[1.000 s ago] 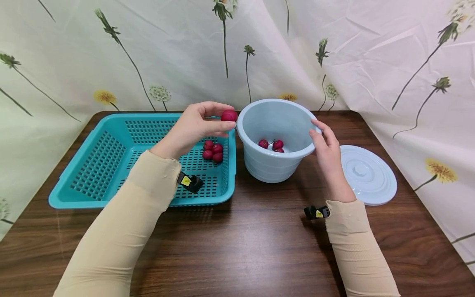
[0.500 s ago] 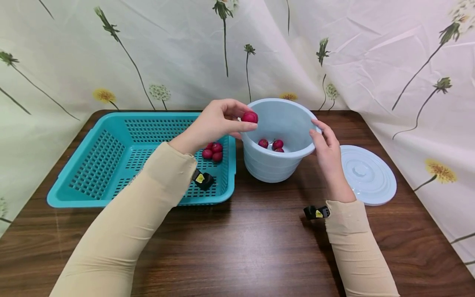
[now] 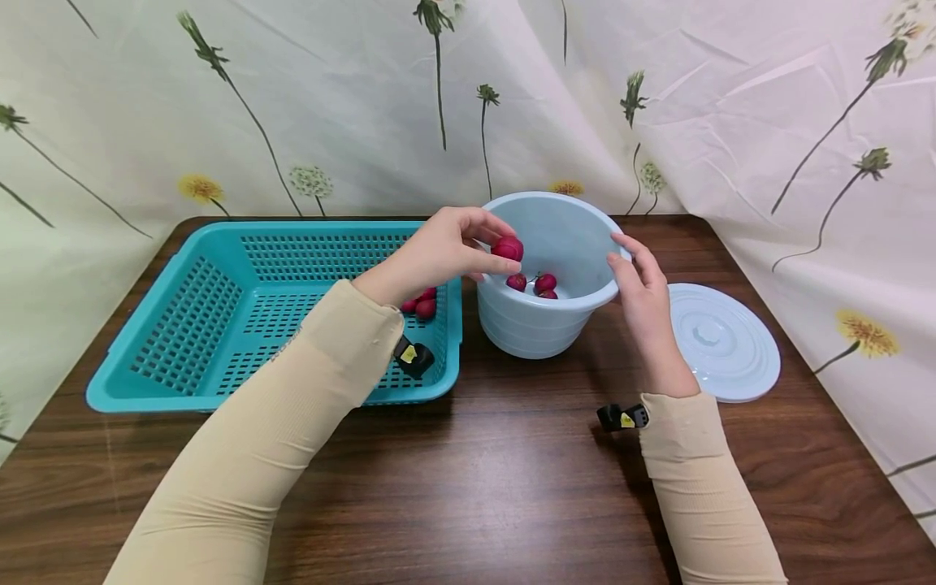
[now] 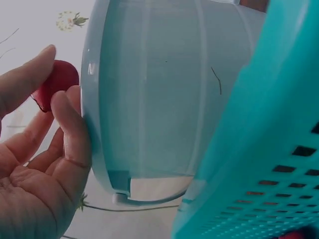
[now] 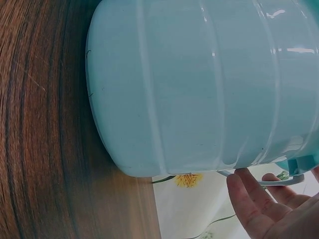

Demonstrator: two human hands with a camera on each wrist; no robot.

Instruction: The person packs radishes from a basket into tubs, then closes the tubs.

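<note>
My left hand (image 3: 449, 244) pinches a small round red radish (image 3: 506, 249) between thumb and fingers, over the near-left rim of a pale blue bucket (image 3: 530, 331). In the left wrist view, that radish (image 4: 59, 82) shows beside the bucket's rim, fingertips around it. A few more radishes (image 3: 545, 283) lie on the bucket's floor. My right hand (image 3: 647, 296) holds the bucket's right rim; in the right wrist view its fingers (image 5: 249, 199) touch the outer wall near the handle (image 5: 284, 181). Other radishes (image 3: 426, 308) sit in the teal basket (image 3: 457, 357), partly hidden by my left wrist.
The basket stands on the left of the dark wooden table (image 3: 512, 471), close beside the bucket. A pale blue round lid (image 3: 724, 341) lies flat at the right. Behind everything hangs a white cloth (image 3: 351, 106) with a dandelion print.
My left hand has carried the radish rightward from above the basket's right edge to over the bucket's opening, then slightly lower. The right hand has stayed on the rim.
</note>
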